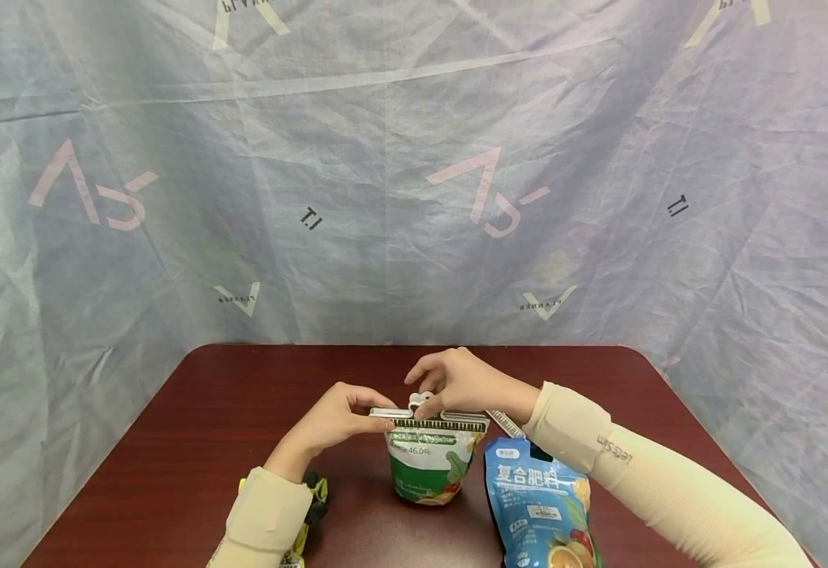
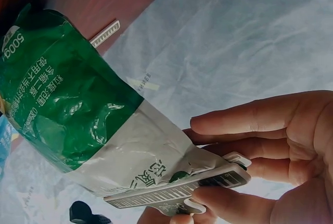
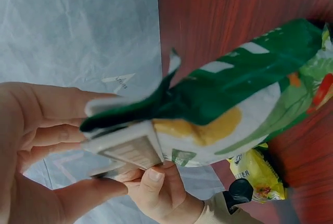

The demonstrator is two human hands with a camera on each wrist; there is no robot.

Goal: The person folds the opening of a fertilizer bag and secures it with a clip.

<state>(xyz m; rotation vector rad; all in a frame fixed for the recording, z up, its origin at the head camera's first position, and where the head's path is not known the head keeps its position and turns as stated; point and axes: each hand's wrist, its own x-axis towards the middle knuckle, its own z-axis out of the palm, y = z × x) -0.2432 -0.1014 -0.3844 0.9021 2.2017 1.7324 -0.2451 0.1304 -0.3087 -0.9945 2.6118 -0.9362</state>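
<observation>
Bag (image 1: pixel 421 469), green and white, is held upright at lower centre of the head view, mouth up, printed face toward the camera; whether its base is carried by the bench (image 1: pixel 173 465) can't be told. White clip (image 1: pixel 441 425) is set along the bag's top edge, and green film appears to run between its bars in the right wrist view. Left hand (image 1: pixel 330 418): clip's left end is pinched, thumb in front, other fingers behind; likely so the bar is steadied and lined up with the mouth. Right hand (image 1: pixel 469 384): clip's middle tab is gripped between thumb and fingers, presumably because the two sides are best squeezed or worked from there. Load looks shared end-and-centre, so twisting of the bar should be limited. Blue pouch (image 1: pixel 538 501) is laid face up at lower right of frame, second clip (image 1: pixel 506 424) just beyond its top edge, partly hidden by the right forearm; probably parked there to be within reach without crowding the work. Yellow packet (image 3: pixel 252 172) is placed at lower left of the head view, mostly covered by the left sleeve (image 1: pixel 268 509), touched by neither hand.
</observation>
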